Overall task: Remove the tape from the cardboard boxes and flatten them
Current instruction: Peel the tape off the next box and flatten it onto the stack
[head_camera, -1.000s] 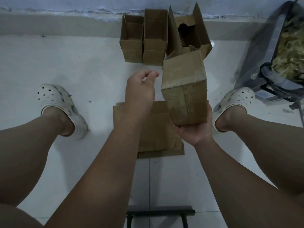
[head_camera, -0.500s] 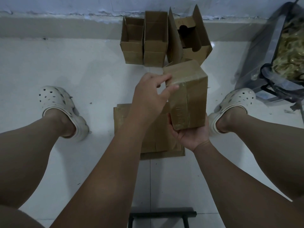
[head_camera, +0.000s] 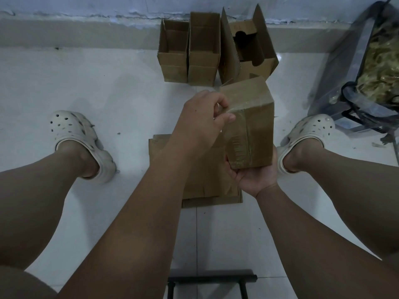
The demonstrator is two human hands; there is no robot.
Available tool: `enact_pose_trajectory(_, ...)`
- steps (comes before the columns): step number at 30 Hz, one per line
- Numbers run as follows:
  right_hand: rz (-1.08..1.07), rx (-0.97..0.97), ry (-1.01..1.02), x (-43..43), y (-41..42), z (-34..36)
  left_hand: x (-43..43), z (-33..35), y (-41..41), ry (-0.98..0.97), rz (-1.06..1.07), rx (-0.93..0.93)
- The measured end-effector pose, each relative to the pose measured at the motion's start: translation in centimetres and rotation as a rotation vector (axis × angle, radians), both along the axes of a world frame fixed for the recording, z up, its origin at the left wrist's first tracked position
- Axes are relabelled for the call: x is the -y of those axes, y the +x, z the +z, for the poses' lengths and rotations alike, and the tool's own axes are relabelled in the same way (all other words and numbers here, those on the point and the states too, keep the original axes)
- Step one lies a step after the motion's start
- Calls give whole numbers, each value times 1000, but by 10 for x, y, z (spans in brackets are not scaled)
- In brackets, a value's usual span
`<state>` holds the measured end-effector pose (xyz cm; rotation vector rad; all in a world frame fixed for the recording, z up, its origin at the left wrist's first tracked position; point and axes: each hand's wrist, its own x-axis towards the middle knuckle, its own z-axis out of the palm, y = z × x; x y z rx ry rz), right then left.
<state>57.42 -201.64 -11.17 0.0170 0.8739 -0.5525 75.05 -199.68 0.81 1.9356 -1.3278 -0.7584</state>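
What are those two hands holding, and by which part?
The right hand grips the taped cardboard box by its near end, from below. The left hand pinches the clear tape at the box's upper left edge.

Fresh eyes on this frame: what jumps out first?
The taped box held up at centre: the right hand cups its near end while the left hand pinches the clear tape at its upper edge. Behind it, three open boxes stand against the wall, and flattened cardboard lies on the floor between the feet.
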Motion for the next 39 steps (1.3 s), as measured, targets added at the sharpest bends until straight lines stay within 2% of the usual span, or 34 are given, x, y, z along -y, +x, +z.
enact_pose_trajectory(7,21,-43,-42,-8,-9,-1,-4,-11,3,128,-84,-16)
enact_pose_trajectory(12,-3,-52,-52,-4,-6,0,-4,-12,-1,81,-35,-64)
enact_pose_trajectory(16,-21,-66,-51,-3,-5,-4,-3,-14,-1,19,-60,141)
enact_pose_trajectory(22,-54,-76,-44,-4,-4,-11,-4,-17,-3,-1,-12,171)
enact_pose_trajectory(26,-80,-63,-37,-3,-4,-15,-8,-12,-1,4,26,14)
enact_pose_trajectory(30,-75,-57,-33,-2,-2,-14,-5,-7,4,105,126,-136)
enact_pose_trajectory(34,-63,-65,-33,-3,-5,-14,-6,-3,9,160,127,-313)
enact_pose_trajectory(36,-46,-67,-40,-2,-6,-12,-5,-3,11,188,128,-280)
enact_pose_trajectory(39,-33,-76,-56,-1,-7,-11,0,-5,3,229,90,-73)
